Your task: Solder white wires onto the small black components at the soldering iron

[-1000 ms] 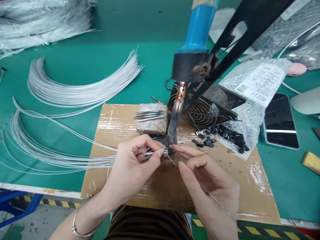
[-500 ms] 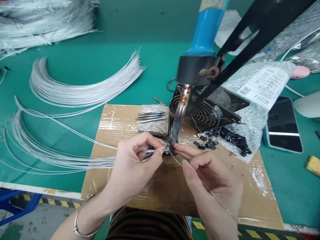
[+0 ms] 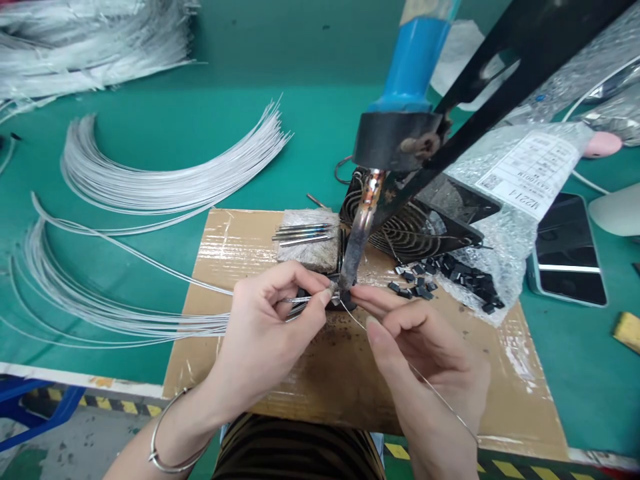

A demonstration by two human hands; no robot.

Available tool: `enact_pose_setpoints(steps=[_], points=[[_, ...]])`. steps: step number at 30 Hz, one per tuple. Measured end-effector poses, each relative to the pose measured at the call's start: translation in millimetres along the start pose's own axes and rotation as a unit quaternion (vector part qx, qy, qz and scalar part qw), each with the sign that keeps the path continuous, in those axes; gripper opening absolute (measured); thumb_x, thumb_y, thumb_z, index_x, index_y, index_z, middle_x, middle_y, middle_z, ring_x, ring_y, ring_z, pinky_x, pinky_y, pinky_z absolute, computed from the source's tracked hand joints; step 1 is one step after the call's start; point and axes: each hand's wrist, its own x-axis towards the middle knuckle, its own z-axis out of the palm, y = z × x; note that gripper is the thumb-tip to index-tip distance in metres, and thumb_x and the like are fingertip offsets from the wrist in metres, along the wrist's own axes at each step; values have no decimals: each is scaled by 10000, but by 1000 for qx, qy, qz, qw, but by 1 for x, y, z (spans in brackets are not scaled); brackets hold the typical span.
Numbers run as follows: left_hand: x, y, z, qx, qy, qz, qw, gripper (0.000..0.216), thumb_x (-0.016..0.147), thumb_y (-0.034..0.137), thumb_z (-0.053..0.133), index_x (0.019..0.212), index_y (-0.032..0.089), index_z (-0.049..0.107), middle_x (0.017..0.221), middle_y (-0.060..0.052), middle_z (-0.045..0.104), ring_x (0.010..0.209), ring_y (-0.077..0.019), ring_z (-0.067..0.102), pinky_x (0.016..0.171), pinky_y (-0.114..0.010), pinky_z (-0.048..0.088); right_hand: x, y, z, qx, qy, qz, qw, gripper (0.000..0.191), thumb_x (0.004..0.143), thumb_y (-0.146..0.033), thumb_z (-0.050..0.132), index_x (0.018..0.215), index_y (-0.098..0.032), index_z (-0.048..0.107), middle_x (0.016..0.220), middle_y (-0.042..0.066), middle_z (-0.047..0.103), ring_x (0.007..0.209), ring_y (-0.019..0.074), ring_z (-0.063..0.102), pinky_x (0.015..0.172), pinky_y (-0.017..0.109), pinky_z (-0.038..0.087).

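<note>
My left hand (image 3: 273,333) pinches the end of a thin white wire (image 3: 190,283) between thumb and forefinger, right at the tip of the soldering iron (image 3: 357,247). What lies between those fingertips is mostly hidden. On the other side of the tip, my right hand (image 3: 430,367) is closed on a strand of solder wire (image 3: 440,398). The solder runs from the palm past the thumb up to the iron's tip. Blue-handled, the iron points down from a black metal bracket (image 3: 480,113). More white wires (image 3: 200,325) pass under my left hand.
Beneath my hands lies a cardboard sheet (image 3: 210,247) on the green table. A block with metal rods (image 3: 307,257) stands behind them, beside a black fan (image 3: 420,227). Small black connectors (image 3: 465,280) spill from bubble wrap (image 3: 530,260). A phone (image 3: 567,247) lies right; a wire bundle (image 3: 165,180) lies left.
Very little differs. My right hand has shifted slightly right and down, and the solder wire moves with it. My left hand stays at the iron's tip.
</note>
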Motion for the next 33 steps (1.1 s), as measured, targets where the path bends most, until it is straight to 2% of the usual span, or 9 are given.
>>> enact_pose_setpoints(steps=[14, 24, 33], points=[[0, 0, 0, -8, -9, 11, 1000, 145, 796, 62, 731, 714, 181, 713, 792, -8, 805, 723, -108, 702, 659, -167, 521, -1, -6, 1, -18, 3, 2, 1000, 234, 952, -168, 720, 749, -248, 634, 1154, -11, 839, 1116, 139, 787, 1015, 215, 584], [0, -1, -1, -4, -9, 14, 1000, 141, 798, 74, 740, 713, 182, 705, 812, -23, 808, 726, -127, 701, 656, -197, 523, -1, -4, 1, -17, 15, 14, 1000, 224, 932, -220, 770, 742, -234, 654, 1144, 61, 838, 1156, 223, 780, 987, 321, 626], [-1, 0, 1, 3, -9, 1, 1000, 135, 803, 89, 732, 708, 182, 708, 795, -29, 801, 723, -134, 697, 658, -206, 521, 0, -3, 2, -18, 13, -2, 1000, 232, 950, -175, 728, 741, -244, 654, 1122, 10, 845, 1122, 153, 781, 1007, 231, 584]])
